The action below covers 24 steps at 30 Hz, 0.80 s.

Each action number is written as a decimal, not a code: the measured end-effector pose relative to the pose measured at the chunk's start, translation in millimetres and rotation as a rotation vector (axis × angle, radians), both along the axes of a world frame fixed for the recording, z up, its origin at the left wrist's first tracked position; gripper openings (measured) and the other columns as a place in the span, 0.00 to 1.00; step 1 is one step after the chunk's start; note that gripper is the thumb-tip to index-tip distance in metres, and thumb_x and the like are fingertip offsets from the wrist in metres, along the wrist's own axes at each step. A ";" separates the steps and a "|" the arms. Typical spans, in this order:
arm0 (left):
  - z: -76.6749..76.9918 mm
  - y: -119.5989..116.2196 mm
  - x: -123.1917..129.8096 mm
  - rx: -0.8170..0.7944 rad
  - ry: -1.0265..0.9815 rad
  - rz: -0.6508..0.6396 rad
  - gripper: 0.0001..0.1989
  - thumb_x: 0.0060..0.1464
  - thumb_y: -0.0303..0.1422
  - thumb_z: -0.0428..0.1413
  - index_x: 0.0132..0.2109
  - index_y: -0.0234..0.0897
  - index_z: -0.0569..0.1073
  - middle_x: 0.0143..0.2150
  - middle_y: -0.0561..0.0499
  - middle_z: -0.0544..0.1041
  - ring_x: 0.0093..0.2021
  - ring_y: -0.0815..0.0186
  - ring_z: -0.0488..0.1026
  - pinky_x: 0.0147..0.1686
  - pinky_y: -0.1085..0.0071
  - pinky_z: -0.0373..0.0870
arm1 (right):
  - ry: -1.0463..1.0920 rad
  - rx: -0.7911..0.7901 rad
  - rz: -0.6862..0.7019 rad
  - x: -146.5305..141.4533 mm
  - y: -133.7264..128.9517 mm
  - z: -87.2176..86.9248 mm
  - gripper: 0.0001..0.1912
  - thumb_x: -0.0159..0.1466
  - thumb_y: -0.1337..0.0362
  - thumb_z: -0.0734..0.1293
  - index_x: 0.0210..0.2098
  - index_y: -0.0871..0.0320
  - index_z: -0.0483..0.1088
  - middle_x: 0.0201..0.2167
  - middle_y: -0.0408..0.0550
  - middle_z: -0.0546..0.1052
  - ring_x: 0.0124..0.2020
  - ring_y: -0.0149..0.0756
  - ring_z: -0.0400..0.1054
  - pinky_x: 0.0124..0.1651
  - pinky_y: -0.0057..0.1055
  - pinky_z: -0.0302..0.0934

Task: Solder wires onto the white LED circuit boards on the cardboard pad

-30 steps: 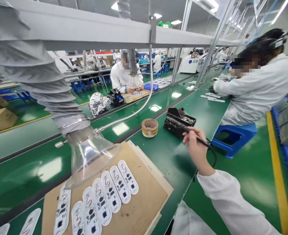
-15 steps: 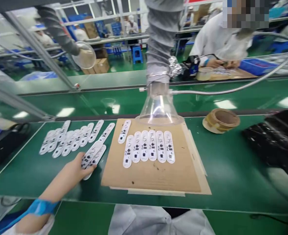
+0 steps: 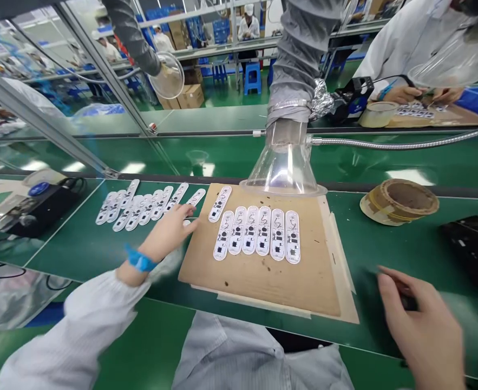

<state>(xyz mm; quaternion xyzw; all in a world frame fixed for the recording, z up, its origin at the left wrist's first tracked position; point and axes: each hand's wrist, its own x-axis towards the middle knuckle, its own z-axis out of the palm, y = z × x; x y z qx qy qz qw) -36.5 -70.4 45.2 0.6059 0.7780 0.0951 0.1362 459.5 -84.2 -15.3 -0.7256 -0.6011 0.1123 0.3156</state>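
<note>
My left hand (image 3: 169, 232) lies at the left edge of a cardboard sheet (image 3: 263, 287), fingers spread, its fingertips by a small white piece (image 3: 187, 222). Six white printed circuit strips (image 3: 257, 234) stand side by side on the cardboard, with one more (image 3: 220, 203) tilted above them. Several similar strips (image 3: 141, 208) lie on the green bench left of my hand. At the lower right, my right hand (image 3: 421, 322) is blurred, curled around a dark, thin handle, likely the soldering iron seen earlier.
A clear fume hood funnel (image 3: 283, 169) on a grey hose hangs over the cardboard's far edge. A solder tape roll (image 3: 399, 201) and a black box (image 3: 476, 250) sit to the right. A black device (image 3: 39, 210) stands left. A co-worker's hands (image 3: 419, 95) work across the bench.
The view has swung left and settled over the cardboard. My left hand has come off the strips it was touching and moved nearer the cardboard. My right hand has entered the lower right.
</note>
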 end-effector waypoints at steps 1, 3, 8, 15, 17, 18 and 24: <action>-1.9 13.9 8.3 -0.002 -0.005 -0.024 0.27 0.68 0.49 0.51 0.63 0.35 0.73 0.62 0.38 0.77 0.60 0.47 0.76 0.58 0.57 0.72 | 0.019 -0.043 0.016 -3.2 -0.6 -4.0 0.31 0.70 0.36 0.60 0.49 0.52 0.81 0.47 0.61 0.82 0.46 0.61 0.77 0.45 0.54 0.70; -6.7 36.8 22.2 -0.027 -0.007 -0.041 0.25 0.69 0.47 0.52 0.62 0.33 0.73 0.62 0.36 0.76 0.59 0.47 0.77 0.58 0.56 0.73 | 0.017 -0.117 0.097 -12.3 2.7 -11.8 0.35 0.67 0.33 0.60 0.52 0.52 0.81 0.49 0.59 0.81 0.49 0.61 0.76 0.52 0.57 0.70; -15.7 42.0 31.5 -0.067 -0.013 -0.049 0.17 0.72 0.43 0.49 0.54 0.35 0.73 0.55 0.37 0.78 0.51 0.49 0.79 0.48 0.57 0.73 | -0.122 -0.169 0.176 -25.5 9.8 -18.7 0.44 0.67 0.28 0.56 0.57 0.55 0.82 0.51 0.61 0.78 0.52 0.65 0.71 0.59 0.65 0.66; -18.9 -23.0 24.1 -0.130 -0.004 0.001 0.15 0.72 0.46 0.48 0.49 0.40 0.70 0.54 0.41 0.77 0.46 0.53 0.80 0.40 0.60 0.72 | -0.076 -0.270 0.224 -33.9 -1.0 -5.7 0.40 0.66 0.30 0.57 0.58 0.48 0.83 0.52 0.59 0.78 0.53 0.64 0.69 0.58 0.66 0.66; -18.9 -34.1 24.6 -0.146 0.019 0.053 0.17 0.71 0.49 0.49 0.52 0.40 0.69 0.55 0.40 0.77 0.44 0.53 0.80 0.35 0.62 0.71 | -0.056 -0.291 0.243 -38.2 -2.3 -3.4 0.38 0.67 0.32 0.58 0.57 0.49 0.83 0.53 0.58 0.78 0.55 0.64 0.69 0.60 0.65 0.66; -18.9 -37.1 25.2 -0.155 0.030 0.066 0.19 0.70 0.51 0.51 0.53 0.40 0.68 0.55 0.40 0.78 0.43 0.52 0.80 0.33 0.62 0.70 | -0.038 -0.292 0.250 -39.7 -2.4 -2.5 0.37 0.67 0.33 0.59 0.58 0.49 0.82 0.53 0.58 0.78 0.57 0.63 0.69 0.61 0.64 0.66; -19.8 -34.6 27.7 -0.180 0.074 0.072 0.15 0.71 0.48 0.48 0.42 0.44 0.60 0.35 0.48 0.75 0.34 0.54 0.76 0.30 0.64 0.61 | 0.171 -0.398 0.203 -40.5 1.1 8.5 0.31 0.68 0.36 0.63 0.56 0.47 0.82 0.57 0.53 0.80 0.63 0.59 0.70 0.63 0.54 0.71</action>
